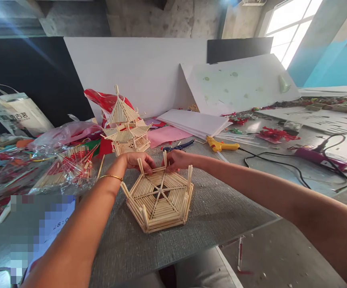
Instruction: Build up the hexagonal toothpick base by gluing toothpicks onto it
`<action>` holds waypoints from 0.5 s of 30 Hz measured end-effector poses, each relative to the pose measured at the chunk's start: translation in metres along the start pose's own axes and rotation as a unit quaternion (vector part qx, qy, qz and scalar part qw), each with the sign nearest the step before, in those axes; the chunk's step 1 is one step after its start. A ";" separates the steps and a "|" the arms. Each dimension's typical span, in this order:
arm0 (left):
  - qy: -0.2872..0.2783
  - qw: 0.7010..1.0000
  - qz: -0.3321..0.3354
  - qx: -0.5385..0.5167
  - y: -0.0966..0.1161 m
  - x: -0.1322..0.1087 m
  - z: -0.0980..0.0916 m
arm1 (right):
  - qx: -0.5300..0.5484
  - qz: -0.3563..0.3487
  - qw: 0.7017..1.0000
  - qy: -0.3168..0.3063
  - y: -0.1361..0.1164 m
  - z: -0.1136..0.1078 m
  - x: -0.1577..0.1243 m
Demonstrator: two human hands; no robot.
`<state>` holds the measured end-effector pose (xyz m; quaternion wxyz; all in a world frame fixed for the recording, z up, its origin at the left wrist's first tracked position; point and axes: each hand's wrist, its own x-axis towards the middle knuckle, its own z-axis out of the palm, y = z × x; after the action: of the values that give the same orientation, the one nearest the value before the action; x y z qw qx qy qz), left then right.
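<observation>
A six-sided base of pale wooden sticks [158,198] lies on a grey mat [209,216] in front of me, with short posts standing at its corners. My left hand [139,161] is closed on the far left edge of the base, fingers pinched at a post. My right hand [177,160] is closed on the far edge, pinching the upright post there. A gold bangle [111,176] is on my left wrist.
A finished stick pagoda [126,127] stands behind the base. Bags of sticks [68,168] lie at the left. A yellow glue gun [221,145], blue scissors [177,147], white sheets [195,122], a pink tool with cable [323,157] and red scraps lie to the right.
</observation>
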<state>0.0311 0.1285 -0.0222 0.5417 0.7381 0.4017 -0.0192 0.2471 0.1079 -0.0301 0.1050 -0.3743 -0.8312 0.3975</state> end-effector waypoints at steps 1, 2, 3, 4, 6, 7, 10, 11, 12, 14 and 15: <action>-0.003 1.000 -0.001 0.002 -0.001 0.001 0.000 | 0.001 -0.002 1.000 0.004 0.001 0.001 0.000; -0.006 1.000 -0.003 0.005 -0.001 0.001 0.000 | 0.002 -0.004 1.000 0.006 0.002 0.001 0.001; -0.010 1.000 -0.006 0.008 -0.002 0.002 0.000 | 0.003 -0.008 1.000 0.008 0.004 0.002 0.001; -0.014 1.000 -0.009 0.011 -0.002 0.003 0.000 | 0.005 -0.011 1.000 0.009 0.005 0.002 0.001; -0.021 0.999 -0.015 0.019 -0.003 0.004 0.000 | 0.009 -0.017 1.000 0.009 0.008 0.003 0.003; -0.024 0.999 -0.016 0.022 -0.004 0.004 -0.001 | 0.011 -0.020 1.000 0.009 0.010 0.003 0.003; -0.026 0.999 -0.013 0.028 -0.004 0.005 -0.001 | 0.013 -0.030 0.999 0.006 0.016 0.004 0.005; -0.026 0.999 -0.011 0.030 -0.004 0.005 -0.001 | 0.013 -0.034 0.999 0.005 0.017 0.004 0.005; -0.026 0.999 -0.009 0.030 -0.004 0.005 -0.001 | 0.013 -0.037 0.999 0.004 0.018 0.004 0.006; -0.025 0.999 -0.005 0.031 -0.004 0.004 -0.001 | 0.013 -0.046 0.999 0.004 0.020 0.004 0.005; -0.025 0.999 -0.004 0.031 -0.004 0.004 -0.001 | 0.013 -0.050 0.999 0.005 0.020 0.004 0.005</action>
<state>0.0311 0.1323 -0.0264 0.5287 0.7519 0.3902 -0.0527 0.2528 0.1172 -0.0485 0.1332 -0.3328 -0.8432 0.4005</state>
